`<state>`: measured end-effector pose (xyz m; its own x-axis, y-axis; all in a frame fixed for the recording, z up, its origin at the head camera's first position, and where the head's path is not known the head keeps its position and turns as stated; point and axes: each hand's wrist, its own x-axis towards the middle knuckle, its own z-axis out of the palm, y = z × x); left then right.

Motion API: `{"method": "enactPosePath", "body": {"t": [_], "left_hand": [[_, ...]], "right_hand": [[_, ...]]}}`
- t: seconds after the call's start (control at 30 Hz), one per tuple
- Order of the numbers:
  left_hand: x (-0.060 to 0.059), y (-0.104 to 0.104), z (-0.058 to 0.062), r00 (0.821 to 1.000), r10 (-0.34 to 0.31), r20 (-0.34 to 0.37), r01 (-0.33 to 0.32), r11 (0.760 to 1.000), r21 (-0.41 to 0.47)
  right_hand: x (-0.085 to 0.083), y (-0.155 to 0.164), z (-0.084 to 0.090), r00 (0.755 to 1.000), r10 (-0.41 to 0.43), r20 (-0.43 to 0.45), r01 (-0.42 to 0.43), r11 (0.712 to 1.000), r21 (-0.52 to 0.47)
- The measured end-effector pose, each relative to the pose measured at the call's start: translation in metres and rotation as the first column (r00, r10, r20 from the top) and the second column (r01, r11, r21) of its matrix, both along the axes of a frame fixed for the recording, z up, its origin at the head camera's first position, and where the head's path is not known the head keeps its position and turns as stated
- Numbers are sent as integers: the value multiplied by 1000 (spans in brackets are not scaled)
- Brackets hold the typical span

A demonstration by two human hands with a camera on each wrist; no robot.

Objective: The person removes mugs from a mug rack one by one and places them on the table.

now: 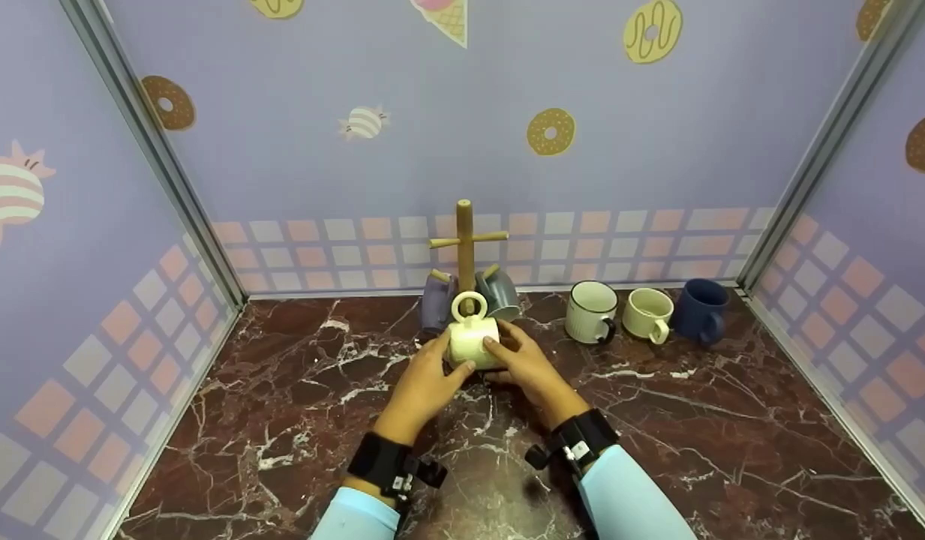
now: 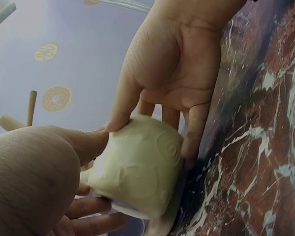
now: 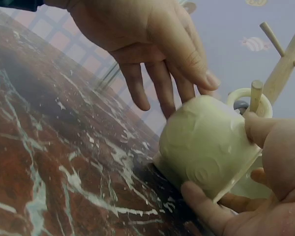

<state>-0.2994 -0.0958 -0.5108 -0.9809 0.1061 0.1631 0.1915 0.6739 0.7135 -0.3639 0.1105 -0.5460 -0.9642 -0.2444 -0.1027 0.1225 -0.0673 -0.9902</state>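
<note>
A pale yellow mug [image 1: 473,345] with raised patterns is held in both hands in front of a wooden mug tree [image 1: 465,225]. Its ring handle [image 1: 470,295] points up, and a peg end [image 3: 256,88] shows through the ring. My left hand [image 1: 424,382] grips the mug from the left, thumb low on its body. From the right, my right hand [image 1: 533,369] holds it, with the thumb pressed on the front. A purple mug [image 1: 435,304] and a grey mug [image 1: 500,294] hang tilted on pegs behind it.
To the right stand a white mug [image 1: 587,319] with black rim and handle, a cream mug [image 1: 642,315] and a dark blue mug [image 1: 698,307]. Purple patterned panels [image 1: 462,172] enclose the dark red marbled table [image 1: 297,427] on three sides. Two upper pegs stick out sideways.
</note>
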Motion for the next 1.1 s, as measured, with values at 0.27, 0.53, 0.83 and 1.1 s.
{"method": "enactPosePath", "body": {"t": [0.27,0.53,0.83,1.1], "left_hand": [[3,3,3,1000,5,-13,-5,1000,8],[9,7,17,1000,5,-30,-7,998,-58],[24,12,38,1000,-23,-13,21,993,-120],[29,7,52,995,-103,12,104,992,-72]], "right_hand": [[-2,2,0,999,35,-16,-36,999,-13],[0,11,13,997,74,-28,-73,997,19],[-1,26,27,987,149,-59,-138,976,166],[5,40,46,982,130,-137,-87,956,280]]}}
